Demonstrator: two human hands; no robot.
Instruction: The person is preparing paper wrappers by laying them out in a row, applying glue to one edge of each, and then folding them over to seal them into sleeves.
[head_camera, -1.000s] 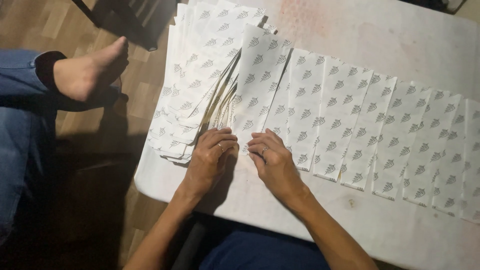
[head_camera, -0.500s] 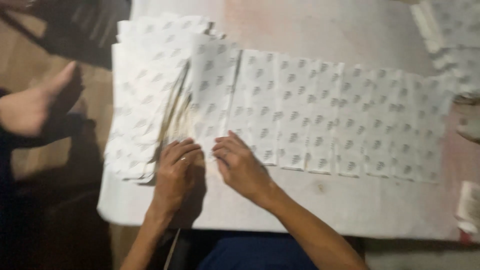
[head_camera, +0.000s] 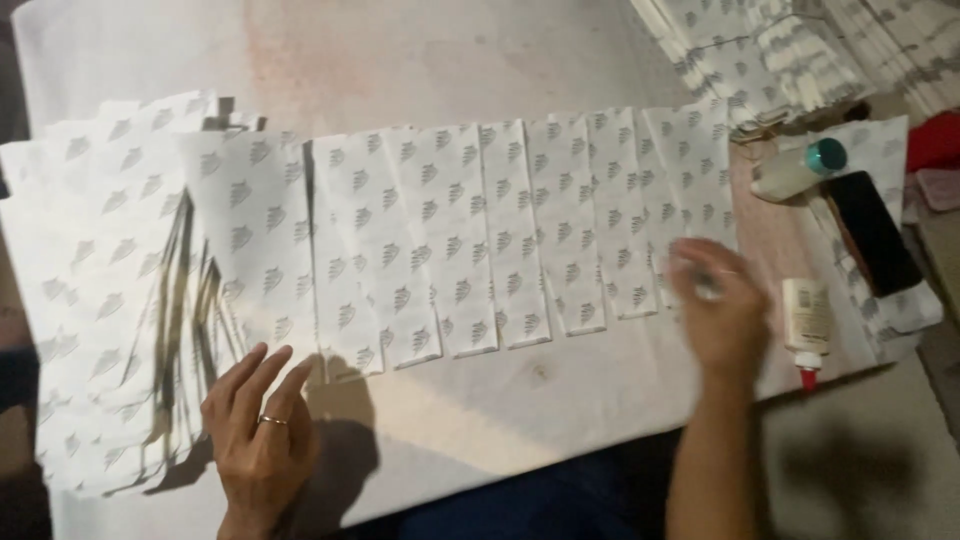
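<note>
The pale table (head_camera: 450, 60) held overlapping printed sheets (head_camera: 500, 230). I saw the left hand (head_camera: 262, 430) resting flat, fingers spread, beside the stack (head_camera: 110, 300). The right hand (head_camera: 715, 310) was blurred near a glue bottle (head_camera: 806, 322); I could not tell its fingers.

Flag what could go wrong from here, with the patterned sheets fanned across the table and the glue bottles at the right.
1. The right hand is blurred over the end of the fanned sheets; a brush could knock their overlap askew.
2. The red-tipped glue bottle lies on its side beside that hand and could get bumped or leak onto the table cover.
3. The left hand presses only a corner of the loose stack, whose edge overhangs and may slide.
</note>
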